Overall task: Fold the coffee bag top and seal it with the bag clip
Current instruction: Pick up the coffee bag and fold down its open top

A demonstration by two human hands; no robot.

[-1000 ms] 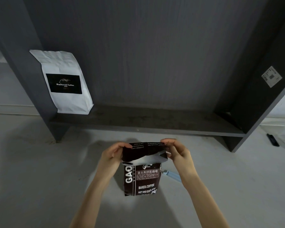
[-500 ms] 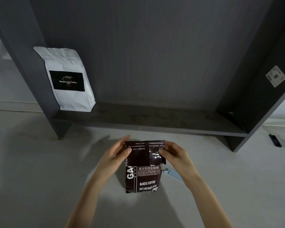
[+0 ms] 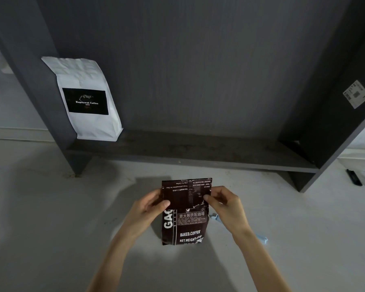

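Note:
A dark brown coffee bag [image 3: 185, 226] with white lettering stands on the pale floor in front of me. Its top is folded forward and down, so the flap lies flat over the upper front. My left hand [image 3: 150, 207] grips the flap's left edge, thumb pressed on the front. My right hand [image 3: 223, 202] pinches the flap's right edge with thumb and forefinger. A light blue bag clip [image 3: 261, 239] lies on the floor behind my right wrist, mostly hidden by it; one end shows by the bag.
A dark grey shelf unit [image 3: 198, 157] stands just behind the bag, its low board near floor level. A white coffee bag [image 3: 86, 100] leans at the shelf's left end. A small black object [image 3: 354, 177] lies on the floor at far right.
The bag's top went from held up and open to folded flat against the front. Both hands slid down onto the flap's edges.

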